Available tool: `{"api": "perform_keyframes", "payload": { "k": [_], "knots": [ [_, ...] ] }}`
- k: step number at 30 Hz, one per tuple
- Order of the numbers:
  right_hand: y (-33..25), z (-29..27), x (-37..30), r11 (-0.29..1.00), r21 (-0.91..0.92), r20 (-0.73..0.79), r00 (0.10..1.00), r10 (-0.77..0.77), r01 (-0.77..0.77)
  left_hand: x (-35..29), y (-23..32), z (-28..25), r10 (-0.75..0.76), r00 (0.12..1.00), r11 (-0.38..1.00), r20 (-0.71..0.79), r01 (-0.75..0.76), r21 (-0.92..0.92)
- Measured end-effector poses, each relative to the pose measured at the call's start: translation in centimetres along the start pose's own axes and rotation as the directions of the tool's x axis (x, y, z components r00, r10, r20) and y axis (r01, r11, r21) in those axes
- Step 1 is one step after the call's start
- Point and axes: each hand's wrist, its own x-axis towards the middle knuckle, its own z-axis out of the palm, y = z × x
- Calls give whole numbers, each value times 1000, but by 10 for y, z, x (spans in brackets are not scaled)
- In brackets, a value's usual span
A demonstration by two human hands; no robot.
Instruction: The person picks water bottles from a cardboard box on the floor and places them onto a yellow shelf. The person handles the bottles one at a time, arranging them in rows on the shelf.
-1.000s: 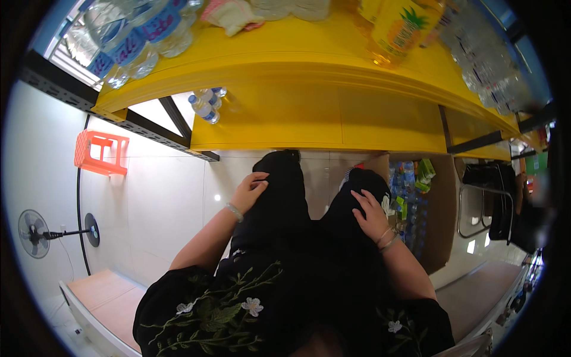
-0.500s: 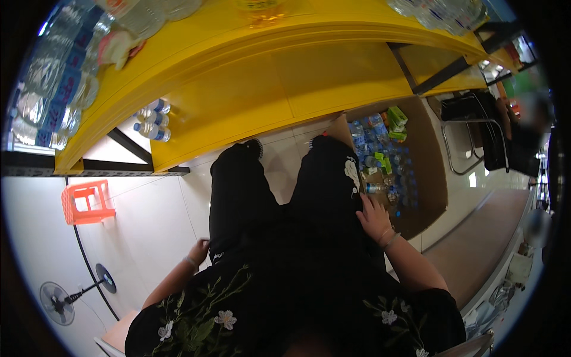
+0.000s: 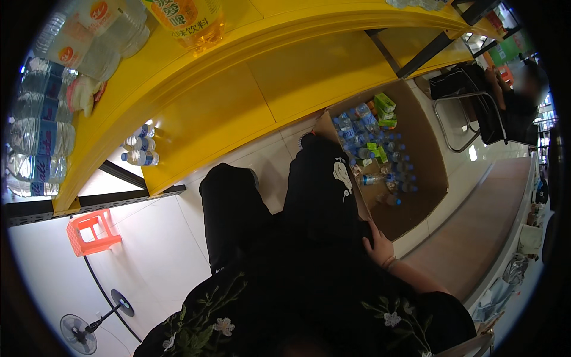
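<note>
My right hand rests by my right thigh, close to the near edge of a cardboard box. Its fingers are stretched out, and I see nothing held in them. Several plastic bottles with blue caps lie in that box, some apparently with little or no liquid. Among them are green cartons. My left hand is out of sight, hidden beside my body. My legs in black trousers are bent, knees apart, in front of the yellow shelving.
On the shelf stand an orange drink bottle and packs of water bottles. More bottles show under it at left. An orange stool and a fan stand left. At right another person sits near a metal-framed chair.
My view has shifted, bringing the orange bottle further into sight. My right hand has drawn back lower along my thigh. My left hand has gone out of view, and my left leg has pulled back.
</note>
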Motion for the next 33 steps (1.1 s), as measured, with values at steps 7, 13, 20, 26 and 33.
{"api": "perform_keyframes", "payload": {
  "k": [7,13,20,26,33],
  "knots": [
    [1,4,6,992,-107,-76,995,-69,61,14,59,-18,76,996,996,-37,-77,-36],
    [0,1,1,992,-105,-100,991,-84,74,23,89,-30,110,993,993,-34,-111,-32],
    [8,1,5,986,-95,-127,981,-149,138,36,116,-45,107,994,994,-17,-107,7],
    [16,6,4,986,-127,-70,990,-120,111,40,150,-61,113,994,992,9,-113,55],
    [3,-8,2,989,-113,-27,994,-104,100,37,201,-80,137,990,983,35,-140,115]
  ]
}}
